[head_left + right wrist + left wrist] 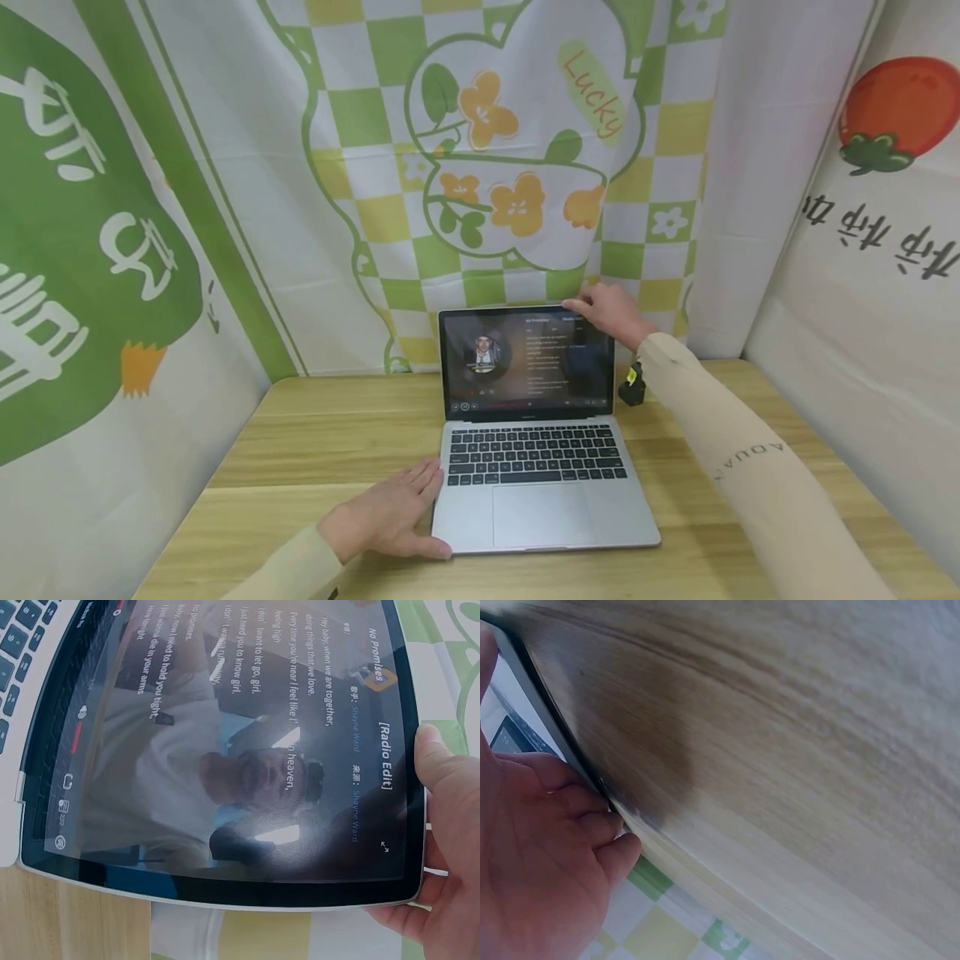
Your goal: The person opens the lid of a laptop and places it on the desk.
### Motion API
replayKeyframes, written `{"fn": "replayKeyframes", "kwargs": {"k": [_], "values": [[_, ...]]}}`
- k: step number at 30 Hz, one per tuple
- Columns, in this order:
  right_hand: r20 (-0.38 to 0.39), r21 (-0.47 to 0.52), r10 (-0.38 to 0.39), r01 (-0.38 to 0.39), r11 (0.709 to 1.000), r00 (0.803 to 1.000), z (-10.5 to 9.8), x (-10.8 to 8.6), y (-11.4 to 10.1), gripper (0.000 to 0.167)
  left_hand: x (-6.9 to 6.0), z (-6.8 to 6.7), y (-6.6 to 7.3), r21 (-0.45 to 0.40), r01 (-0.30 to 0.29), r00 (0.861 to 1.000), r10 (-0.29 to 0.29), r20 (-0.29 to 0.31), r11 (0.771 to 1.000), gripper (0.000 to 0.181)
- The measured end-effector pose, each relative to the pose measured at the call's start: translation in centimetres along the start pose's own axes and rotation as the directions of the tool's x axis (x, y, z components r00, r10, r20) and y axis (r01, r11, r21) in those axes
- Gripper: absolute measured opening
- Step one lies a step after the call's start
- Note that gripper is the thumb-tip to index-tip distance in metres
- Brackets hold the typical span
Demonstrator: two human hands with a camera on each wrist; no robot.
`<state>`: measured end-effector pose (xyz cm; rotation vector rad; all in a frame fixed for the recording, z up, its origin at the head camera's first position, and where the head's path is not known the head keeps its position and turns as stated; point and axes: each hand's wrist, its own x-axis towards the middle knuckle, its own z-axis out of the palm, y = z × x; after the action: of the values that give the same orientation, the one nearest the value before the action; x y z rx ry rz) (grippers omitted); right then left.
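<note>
A silver laptop (540, 512) stands unfolded on the wooden table, its lit screen (525, 358) raised and showing song lyrics beside a round picture. At the screen's top right corner, my right hand (611, 310) pinches the lid's edge. The right wrist view shows the thumb (433, 754) at the front of that edge and the other fingers behind it. My left hand (390, 510) lies against the left side of the base, thumb by the front left corner. In the left wrist view, the left fingers (592, 802) touch the laptop's edge with the palm visible.
Behind the laptop hangs a green, yellow and white checked cloth (360, 117). A small black object with a yellow mark (632, 385) sits right of the screen, near my right sleeve. Printed cloth walls flank the wooden table (330, 433) on both sides.
</note>
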<state>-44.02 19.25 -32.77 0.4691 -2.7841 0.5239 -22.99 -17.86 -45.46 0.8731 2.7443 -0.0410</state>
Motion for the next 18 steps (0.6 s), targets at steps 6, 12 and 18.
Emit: {"fn": "replayKeyframes", "kwargs": {"k": [6, 12, 18], "values": [[0.009, 0.009, 0.018, -0.018, 1.000, 1.000, -0.06, 0.04, 0.12, 0.051, -0.09, 0.02, 0.00, 0.010, -0.011, 1.000, 0.011, -0.012, 1.000, 0.114], [0.019, 0.024, 0.009, -0.009, 1.000, 1.000, -0.25, -0.13, 0.19, 0.050, -0.05, 0.09, -0.07, 0.012, -0.014, 1.000, 0.014, -0.011, 1.000, 0.114], [-0.004, 0.022, 0.036, -0.036, 0.999, 0.999, -0.17, -0.01, 0.49, 0.047, -0.04, -0.01, -0.08, 0.006, -0.007, 1.000, 0.007, -0.010, 1.000, 0.115]]}}
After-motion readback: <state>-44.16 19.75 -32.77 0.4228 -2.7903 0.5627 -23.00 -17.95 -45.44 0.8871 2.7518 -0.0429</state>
